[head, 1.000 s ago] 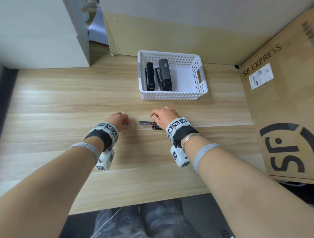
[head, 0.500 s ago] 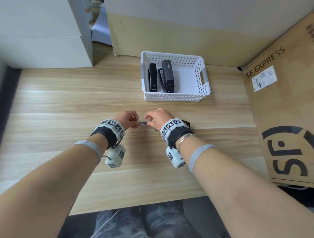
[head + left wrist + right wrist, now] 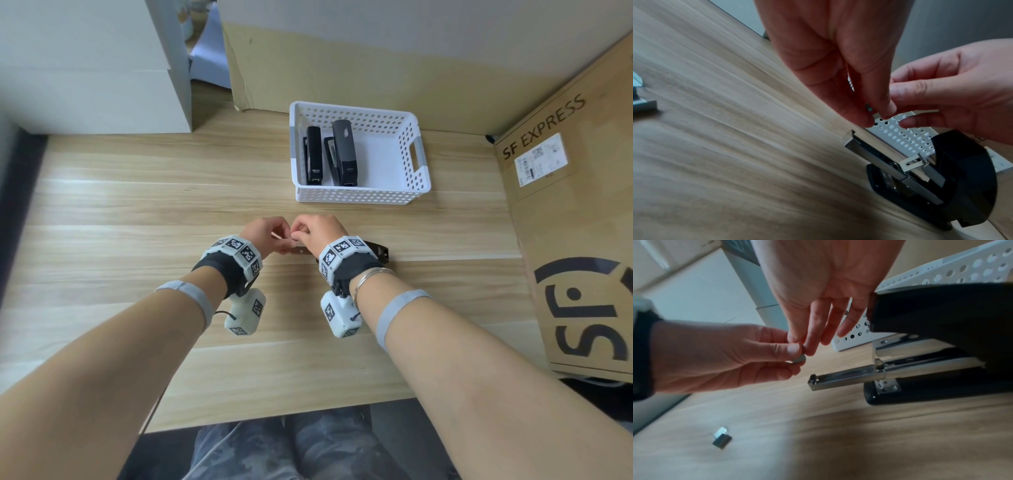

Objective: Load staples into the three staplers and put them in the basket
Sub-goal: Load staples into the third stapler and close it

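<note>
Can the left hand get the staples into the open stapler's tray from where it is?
Probably yes. The left hand pinches the staple strip with the right hand, just above the tray's open end. The lid is swung up; nothing lies between.

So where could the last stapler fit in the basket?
In the basket, the right half is bare, between the grey stapler and the handle wall. The left side is crowded: the black stapler sits against that wall, close beside the grey one.
</note>
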`<state>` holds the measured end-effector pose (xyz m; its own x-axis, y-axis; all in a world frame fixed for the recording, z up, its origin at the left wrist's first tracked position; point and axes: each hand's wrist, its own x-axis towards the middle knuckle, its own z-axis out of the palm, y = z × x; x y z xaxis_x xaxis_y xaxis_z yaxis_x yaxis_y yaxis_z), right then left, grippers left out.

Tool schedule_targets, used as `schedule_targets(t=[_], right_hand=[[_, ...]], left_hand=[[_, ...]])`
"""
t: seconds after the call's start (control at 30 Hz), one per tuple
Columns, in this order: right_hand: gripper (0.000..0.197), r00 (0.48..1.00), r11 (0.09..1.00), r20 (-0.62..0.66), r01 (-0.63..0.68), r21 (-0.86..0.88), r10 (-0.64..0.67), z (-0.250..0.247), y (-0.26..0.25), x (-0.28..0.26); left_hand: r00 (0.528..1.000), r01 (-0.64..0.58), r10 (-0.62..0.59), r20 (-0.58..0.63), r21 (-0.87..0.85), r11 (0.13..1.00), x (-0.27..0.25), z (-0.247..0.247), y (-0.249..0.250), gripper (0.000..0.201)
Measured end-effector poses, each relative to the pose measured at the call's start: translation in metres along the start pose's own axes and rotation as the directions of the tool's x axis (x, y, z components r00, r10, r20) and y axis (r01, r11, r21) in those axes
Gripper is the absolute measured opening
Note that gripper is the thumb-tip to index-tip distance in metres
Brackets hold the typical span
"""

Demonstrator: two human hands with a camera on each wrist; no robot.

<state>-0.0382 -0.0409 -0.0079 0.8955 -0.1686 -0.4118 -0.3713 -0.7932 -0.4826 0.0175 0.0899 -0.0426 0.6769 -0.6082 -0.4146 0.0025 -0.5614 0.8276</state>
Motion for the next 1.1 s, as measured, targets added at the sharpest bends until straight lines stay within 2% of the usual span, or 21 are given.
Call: schedule_targets(t=[0.2, 0.3, 0.43, 0.57, 0.8, 0.97, 1.1], right_hand=[[0.011, 0.996, 0.983, -0.035, -0.07, 0.171, 0.077, -0.004, -0.001, 0.001], [0.012, 0.996, 0.981, -0.013, -0.086, 0.175, 0.09, -0.007, -0.001, 0.0], [0.009, 0.992, 0.983, -0.068, -0.093, 0.158, 0.105, -0.008, 0.002, -0.002], [0.017, 0.994, 0.978, -0.051, -0.087, 0.189, 0.098, -0.009, 0.005, -0.003], [0.013, 0.993, 0.981, -0.076, -0.081, 0.179, 0.095, -0.005, 0.008, -0.001], [0.013, 0.995, 0.985, 0.01, -0.095, 0.142, 0.095, -0.008, 0.005, -0.001], [0.015, 0.997, 0.997, -0.016, -0.08, 0.013, 0.08, -0.011, 0.004, -0.004]], left_hand=[[1.0, 0.005, -0.005, -0.014, 0.019, 1.0, 0.004, 0.0, 0.004, 0.029], [1.0, 0.012, -0.012, 0.001, -0.023, 1.0, 0.003, 0.0, 0.004, 0.026], [1.0, -0.006, 0.005, -0.011, -0.04, 0.999, 0.001, 0.001, 0.004, 0.027], [0.999, -0.027, 0.025, -0.037, -0.044, 0.999, 0.001, 0.004, 0.004, 0.023], [0.998, -0.049, 0.047, -0.028, -0.054, 0.997, 0.003, 0.006, 0.0, 0.03], [0.997, -0.08, 0.08, -0.016, -0.047, 0.996, 0.003, 0.006, -0.002, 0.032], [0.998, -0.035, 0.034, -0.051, -0.019, 0.999, 0.004, 0.005, -0.008, 0.032]])
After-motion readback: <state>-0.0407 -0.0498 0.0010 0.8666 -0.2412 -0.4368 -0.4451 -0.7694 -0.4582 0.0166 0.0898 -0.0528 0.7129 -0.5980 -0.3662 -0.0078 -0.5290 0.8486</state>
